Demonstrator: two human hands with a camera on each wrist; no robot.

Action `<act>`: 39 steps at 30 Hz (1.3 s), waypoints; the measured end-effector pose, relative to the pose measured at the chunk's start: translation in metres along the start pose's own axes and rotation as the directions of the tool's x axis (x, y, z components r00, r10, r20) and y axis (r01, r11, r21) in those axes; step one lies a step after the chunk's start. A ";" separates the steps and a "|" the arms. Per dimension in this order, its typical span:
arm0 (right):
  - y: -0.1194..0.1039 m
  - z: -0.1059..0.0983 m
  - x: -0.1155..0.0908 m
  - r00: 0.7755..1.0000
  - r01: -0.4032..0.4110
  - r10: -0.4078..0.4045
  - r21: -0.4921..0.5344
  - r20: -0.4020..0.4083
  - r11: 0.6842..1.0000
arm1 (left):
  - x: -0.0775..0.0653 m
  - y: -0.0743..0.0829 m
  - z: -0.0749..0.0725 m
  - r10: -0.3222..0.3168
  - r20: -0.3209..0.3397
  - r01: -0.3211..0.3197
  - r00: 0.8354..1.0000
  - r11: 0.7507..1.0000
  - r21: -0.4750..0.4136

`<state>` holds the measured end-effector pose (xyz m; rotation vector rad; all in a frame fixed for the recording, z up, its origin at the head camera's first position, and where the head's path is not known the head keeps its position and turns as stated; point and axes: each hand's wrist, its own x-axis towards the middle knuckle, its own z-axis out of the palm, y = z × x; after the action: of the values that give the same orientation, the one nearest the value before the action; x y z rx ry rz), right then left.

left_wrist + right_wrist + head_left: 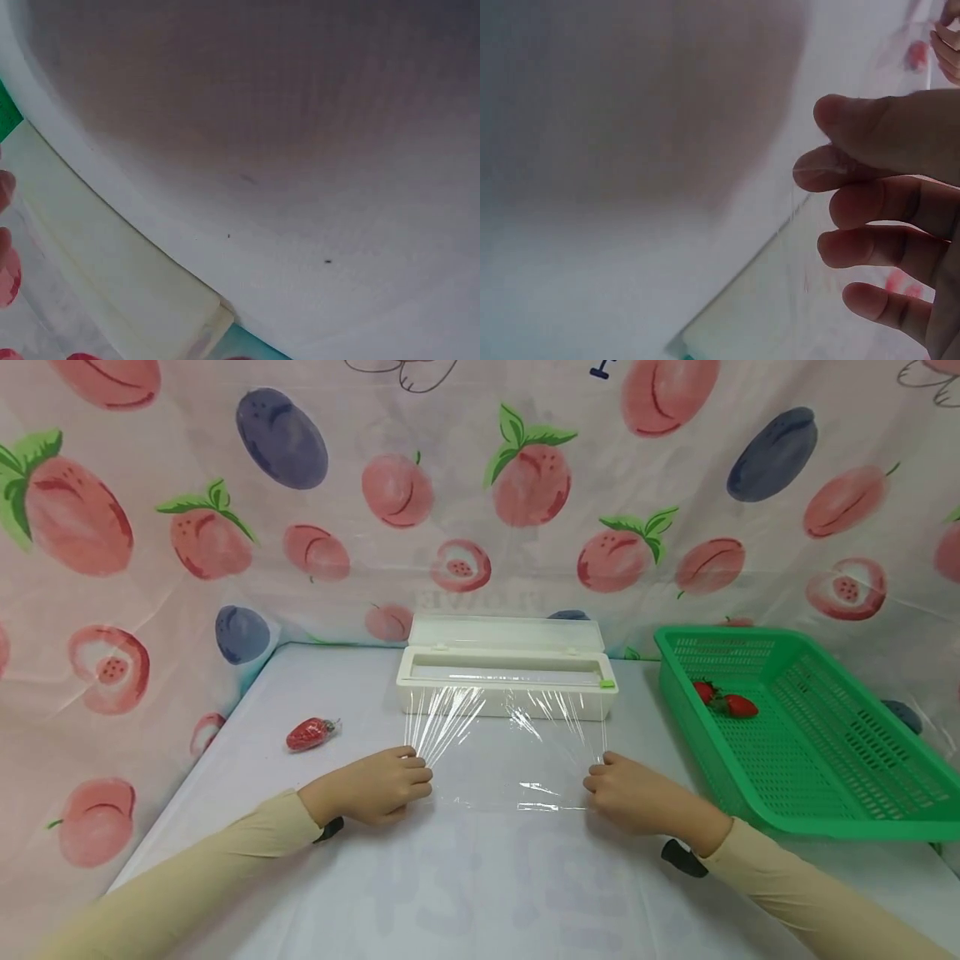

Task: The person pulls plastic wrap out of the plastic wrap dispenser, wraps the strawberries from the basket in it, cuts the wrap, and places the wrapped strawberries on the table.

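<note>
A sheet of clear cling film stretches from a white dispenser box toward the person, creased in bright lines. Its left corner is gripped by the left hand, fingers curled in. At the other corner the right hand pinches the film; in the right wrist view the thumb and index finger of this hand meet on it while the other fingers curl loosely. The box's lid stands raised at the back, and a green slider sits at its right end. The left wrist view shows mostly tabletop and the box's side.
On the table left of the box lies a strawberry wrapped in film. A green plastic basket stands on the right with strawberries inside. Behind everything hangs a fruit-print cloth.
</note>
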<state>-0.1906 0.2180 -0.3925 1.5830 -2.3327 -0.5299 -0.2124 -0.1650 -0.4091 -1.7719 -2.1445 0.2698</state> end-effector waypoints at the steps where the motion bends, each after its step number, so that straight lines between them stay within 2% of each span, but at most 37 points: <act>1: -0.001 0.003 0.001 1.000 0.006 -0.005 -0.007 0.013 1.000 | 0.000 0.001 0.000 -0.008 0.024 0.008 1.000 1.000 -0.005; 4: -0.003 0.008 0.003 0.999 0.009 -0.009 0.005 0.044 1.000 | 0.001 0.002 0.001 -0.020 0.080 0.021 0.997 1.000 -0.016; 8: -0.004 0.011 0.005 0.997 0.007 -0.008 0.018 0.076 1.000 | 0.001 0.004 0.003 -0.032 0.112 0.036 0.993 0.999 -0.031; 14: -0.003 0.011 0.004 0.996 -0.001 -0.003 0.041 0.090 0.999 | 0.000 0.004 0.004 -0.051 0.112 0.057 0.992 0.997 -0.050; 21: -0.004 0.012 0.004 0.996 0.008 -0.011 0.031 0.087 0.999 | -0.001 0.004 0.006 -0.056 0.074 0.062 0.996 0.995 -0.076; 25: -0.006 0.011 0.004 0.996 -0.013 0.009 0.042 0.086 0.999 | -0.001 0.005 0.006 -0.063 0.116 0.075 0.991 0.991 -0.109; 28: -0.007 0.010 0.003 0.994 -0.057 0.049 0.085 0.097 0.995 | 0.000 0.006 0.007 -0.081 0.162 0.102 0.983 0.987 -0.127; 31: -0.006 0.008 0.003 0.981 -0.153 0.133 0.149 0.139 0.977 | 0.001 0.005 0.006 -0.113 0.179 0.140 0.977 0.979 -0.148; 35: -0.005 0.007 0.006 0.949 -0.293 0.256 0.212 0.184 0.932 | 0.005 0.003 0.005 -0.185 0.170 0.218 0.968 0.955 -0.201; 39: -0.003 0.010 0.008 0.929 -0.358 0.316 0.256 0.194 0.898 | 0.009 0.002 0.004 -0.234 0.168 0.268 0.958 0.936 -0.228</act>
<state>-0.1954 0.2111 -0.4022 1.2291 -2.8265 -0.2404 -0.2137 -0.1553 -0.4121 -1.6166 -2.5732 0.0606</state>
